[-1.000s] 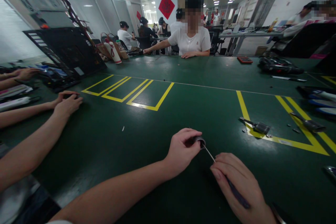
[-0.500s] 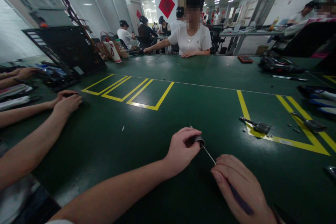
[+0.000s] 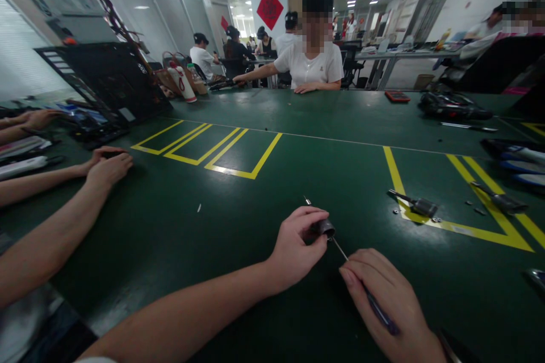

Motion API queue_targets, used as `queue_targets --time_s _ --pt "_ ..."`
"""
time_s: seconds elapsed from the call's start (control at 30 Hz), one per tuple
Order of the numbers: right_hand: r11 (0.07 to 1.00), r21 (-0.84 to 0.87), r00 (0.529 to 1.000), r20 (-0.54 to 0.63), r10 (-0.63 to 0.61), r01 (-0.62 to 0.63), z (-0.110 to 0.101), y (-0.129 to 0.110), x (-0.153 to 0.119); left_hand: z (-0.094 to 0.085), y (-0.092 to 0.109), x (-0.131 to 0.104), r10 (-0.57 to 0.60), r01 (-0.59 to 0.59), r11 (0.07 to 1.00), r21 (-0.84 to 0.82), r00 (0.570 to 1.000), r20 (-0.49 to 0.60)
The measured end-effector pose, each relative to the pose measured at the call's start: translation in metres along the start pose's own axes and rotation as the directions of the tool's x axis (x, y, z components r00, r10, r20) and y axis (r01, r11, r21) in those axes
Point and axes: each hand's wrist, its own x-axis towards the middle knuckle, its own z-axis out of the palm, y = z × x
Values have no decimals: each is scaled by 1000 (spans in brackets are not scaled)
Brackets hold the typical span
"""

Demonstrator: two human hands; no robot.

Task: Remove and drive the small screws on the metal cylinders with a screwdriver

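Note:
In my left hand [image 3: 300, 241] is a dark cylindrical part [image 3: 326, 228], pinched between thumb and fingers, its open end facing right and a thin tip poking out beyond my fingers. My right hand [image 3: 383, 298] is closed round a screwdriver [image 3: 380, 312] with a dark purple handle. The thin metal shaft reaches up and left to the part's open end; where its tip ends inside is hidden. Both hands are above the green table [image 3: 191, 261]. Right of them lies a similar dark part [image 3: 423, 206] across yellow tape, with small metal pieces beside it.
Another dark part [image 3: 506, 202] lies farther right. A co-worker's hands [image 3: 108, 167] rest on the table at left, near a black panel [image 3: 110, 79]. Across the table sits a person in white [image 3: 315, 65]. A black bundle [image 3: 453, 106] lies at the back right.
The dark part has turned slightly in my left hand and shows more of its body. My right hand has shifted a little left, with the screwdriver handle rotated slightly.

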Motion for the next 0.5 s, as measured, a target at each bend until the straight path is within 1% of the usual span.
queue_targets --time_s 0.07,0.17,0.23,0.27,0.3,0.33,0.4,0.47,0.5 --pt "998 36 998 14 53 -54 1 2 -2 1 -1 1 -44 44 996 -81 999 -2" --pt "978 119 985 16 171 -172 2 6 -5 2 -1 2 -119 114 974 -196 993 -17" --pt "945 196 964 8 265 -262 2 9 -5 1 -1 4 -152 140 964 -227 988 -36" --pt "918 243 946 7 323 -315 3 10 -5 1 0 4 -164 148 961 -234 985 -47" --pt "877 296 920 15 393 -379 3 11 -5 0 0 5 -175 155 958 -240 983 -62" --pt "819 358 882 28 470 -448 4 12 -4 0 1 5 -188 164 955 -245 979 -76" --pt "657 494 782 80 618 -570 5 14 0 -2 2 5 -218 186 949 -256 971 -102" --pt "475 620 681 135 720 -625 6 15 4 -2 2 6 -241 204 943 -263 964 -114" --pt "394 675 643 155 750 -623 7 15 5 -2 2 6 -245 208 942 -263 963 -117"
